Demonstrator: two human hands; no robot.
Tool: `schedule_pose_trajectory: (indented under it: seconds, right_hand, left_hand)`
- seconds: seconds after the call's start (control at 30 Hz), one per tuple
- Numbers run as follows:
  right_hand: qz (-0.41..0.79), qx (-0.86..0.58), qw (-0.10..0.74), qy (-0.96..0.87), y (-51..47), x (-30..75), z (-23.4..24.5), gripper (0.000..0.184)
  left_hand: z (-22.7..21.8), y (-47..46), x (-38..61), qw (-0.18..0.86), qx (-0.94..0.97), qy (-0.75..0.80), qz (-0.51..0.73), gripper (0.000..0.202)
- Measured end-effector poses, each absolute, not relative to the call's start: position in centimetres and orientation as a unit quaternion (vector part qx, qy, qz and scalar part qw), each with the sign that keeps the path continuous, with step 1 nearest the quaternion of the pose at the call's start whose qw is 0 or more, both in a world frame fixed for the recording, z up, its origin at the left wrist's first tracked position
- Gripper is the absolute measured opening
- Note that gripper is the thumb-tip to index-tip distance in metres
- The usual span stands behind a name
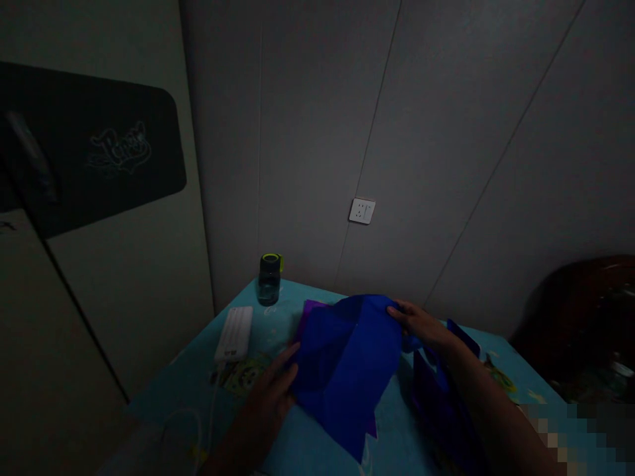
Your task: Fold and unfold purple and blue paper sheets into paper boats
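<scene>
A blue cloth bag [347, 363] lies on the light blue table [307, 443], with a purple cloth [310, 311] showing beneath its far left corner. My left hand [272, 390] rests on the bag's left edge, fingers closed on the fabric. My right hand [421, 325] grips the bag's far right corner, fingers curled over the edge. A second dark blue piece [439, 396] lies under my right forearm.
A white power bank [234, 332] with a cable lies at the table's left. A dark bottle with a green lid [269, 279] stands at the far corner by the wall. A wall socket [362, 211] is above. A dark wooden piece [580, 324] stands at right.
</scene>
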State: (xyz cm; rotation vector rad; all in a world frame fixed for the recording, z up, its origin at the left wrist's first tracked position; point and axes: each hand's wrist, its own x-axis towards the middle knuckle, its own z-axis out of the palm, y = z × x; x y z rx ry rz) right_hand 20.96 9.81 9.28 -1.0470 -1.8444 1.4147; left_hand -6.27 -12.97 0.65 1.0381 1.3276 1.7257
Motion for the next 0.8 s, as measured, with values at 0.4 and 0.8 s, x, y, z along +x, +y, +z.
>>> schedule_pose_trajectory:
  seconds: [0.4, 0.8]
  right_hand:
    - [0.27, -0.51, 0.289, -0.764, 14.0, 16.3, 3.8, 0.016]
    - [0.037, -0.471, 0.132, -0.872, 3.1, 11.7, 1.2, 0.044]
  left_hand:
    - [-3.4, -12.2, -7.3, 0.204, 0.491, 0.683, 0.501, 0.032]
    - [-1.3, -12.5, -5.2, 0.064, 0.616, 0.781, 0.084, 0.034]
